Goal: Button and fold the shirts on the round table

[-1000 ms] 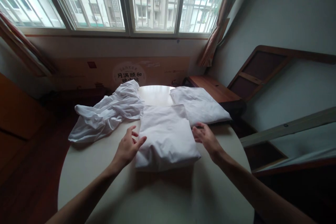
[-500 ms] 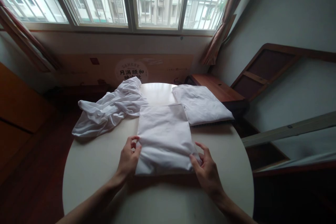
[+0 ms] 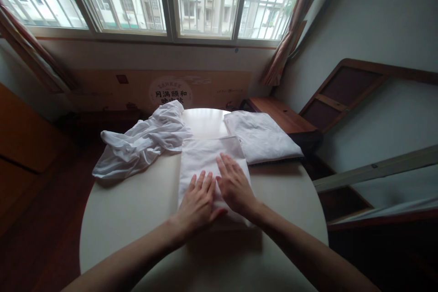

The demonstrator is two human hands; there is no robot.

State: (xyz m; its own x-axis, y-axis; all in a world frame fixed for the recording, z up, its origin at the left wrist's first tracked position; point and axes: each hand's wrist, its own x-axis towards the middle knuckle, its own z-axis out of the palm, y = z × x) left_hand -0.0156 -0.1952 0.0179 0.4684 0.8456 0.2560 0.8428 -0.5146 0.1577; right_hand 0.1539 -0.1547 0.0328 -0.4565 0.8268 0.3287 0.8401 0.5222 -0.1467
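Observation:
A white cloth folded into a neat rectangle lies in the middle of the round table, its lower part partly covered by my hands. My left hand rests flat on its lower half, fingers stretched out. Close beside it, my right hand lies palm down on the cloth's right side, fingers extended. Neither hand grips anything. Farther back on the right is another folded white cloth, with a dark edge showing beneath it. To the left, a crumpled white cloth lies in a loose heap.
The round white table carries all the cloths. Behind it on the right stands a brown wooden cabinet. A barred window and a printed cardboard panel are at the back.
Both hands have left the side edges of the folded cloth and moved inward onto its top, fingers now flattened. The cloths have stayed in place.

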